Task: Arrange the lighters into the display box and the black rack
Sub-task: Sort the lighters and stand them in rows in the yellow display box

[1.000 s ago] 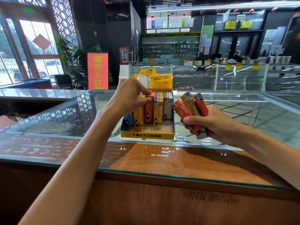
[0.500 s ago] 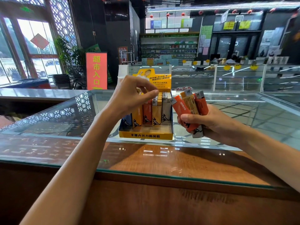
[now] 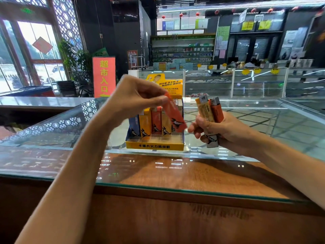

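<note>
An orange lighter (image 3: 175, 115) is pinched by the left hand (image 3: 133, 99) above the display box (image 3: 154, 146); more lighters (image 3: 210, 113) are gripped by the right hand (image 3: 216, 131).

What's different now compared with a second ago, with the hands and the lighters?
The left hand came off the display box, crossed right and pulled one orange lighter from the bundle; it now pinches it, tilted, in front of the box. The right hand still grips the remaining lighters upright. The box has not moved.
</note>
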`<state>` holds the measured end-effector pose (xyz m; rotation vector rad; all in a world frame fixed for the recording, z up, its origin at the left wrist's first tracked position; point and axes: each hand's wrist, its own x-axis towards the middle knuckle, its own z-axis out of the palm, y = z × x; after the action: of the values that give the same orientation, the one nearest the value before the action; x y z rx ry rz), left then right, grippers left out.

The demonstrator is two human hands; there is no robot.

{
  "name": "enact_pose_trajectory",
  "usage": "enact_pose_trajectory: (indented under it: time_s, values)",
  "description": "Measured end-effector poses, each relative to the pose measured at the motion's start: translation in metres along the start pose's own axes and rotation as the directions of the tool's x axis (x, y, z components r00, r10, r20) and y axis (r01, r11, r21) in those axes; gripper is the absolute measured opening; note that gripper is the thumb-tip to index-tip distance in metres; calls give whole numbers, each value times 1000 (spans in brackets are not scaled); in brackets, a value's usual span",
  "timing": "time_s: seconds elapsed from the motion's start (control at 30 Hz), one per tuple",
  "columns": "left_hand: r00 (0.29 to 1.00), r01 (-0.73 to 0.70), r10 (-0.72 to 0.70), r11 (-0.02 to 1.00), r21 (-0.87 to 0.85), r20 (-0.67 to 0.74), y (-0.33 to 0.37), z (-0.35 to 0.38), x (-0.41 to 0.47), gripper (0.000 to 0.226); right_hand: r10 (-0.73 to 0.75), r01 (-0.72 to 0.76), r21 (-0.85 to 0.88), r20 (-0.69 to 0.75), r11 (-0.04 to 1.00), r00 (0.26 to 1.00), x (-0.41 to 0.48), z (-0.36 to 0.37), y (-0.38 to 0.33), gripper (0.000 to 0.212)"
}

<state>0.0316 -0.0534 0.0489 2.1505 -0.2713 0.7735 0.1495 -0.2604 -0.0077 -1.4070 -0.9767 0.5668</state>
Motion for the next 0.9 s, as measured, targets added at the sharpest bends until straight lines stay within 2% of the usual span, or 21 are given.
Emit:
enact_pose_trajectory:
  time_s: [0.13,0.4,0.57,0.9]
  values:
    - [995,60,-50,990,129,-82,-7,-27,0,34,28,-25,59,-61,998,998,1,-4,3,26]
    - [996,74,-56,943,325,-64,-22,-10,6,25,35,-31,53,-83,998,996,2,-3,3,31]
    - [998,36,-7,884,466,-63,-25,-1,11,23,28,-25,40,-81,999,996,3,-4,4,30]
    - [1000,5,-1,855,519,-8,-26,5,10,23,22,-21,13,-66,1000,998,3,-4,5,30]
